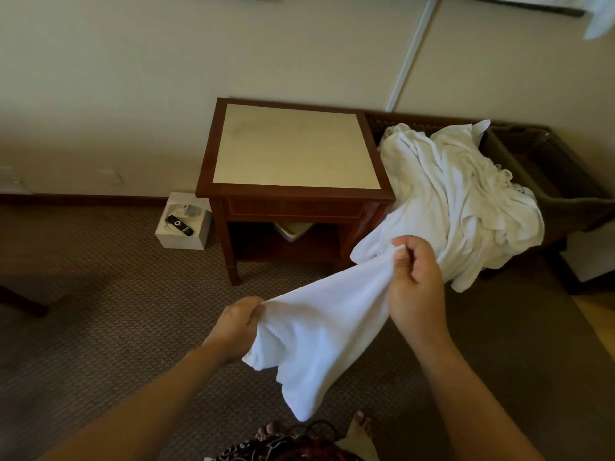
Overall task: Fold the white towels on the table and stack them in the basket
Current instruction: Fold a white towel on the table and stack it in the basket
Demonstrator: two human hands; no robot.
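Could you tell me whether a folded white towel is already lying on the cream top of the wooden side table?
No, the cream top of the wooden side table is bare; the white towels lie heaped beside it.

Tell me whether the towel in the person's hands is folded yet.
Not folded. The towel hangs loose and bunched between the left hand and the right hand, each gripping an edge, with no flat layers or creases.

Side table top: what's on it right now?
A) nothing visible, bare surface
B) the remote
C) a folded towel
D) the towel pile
A: the side table top shows only its pale inlay; the remote lies on a white box on the floor, and the towel pile sits to its right.
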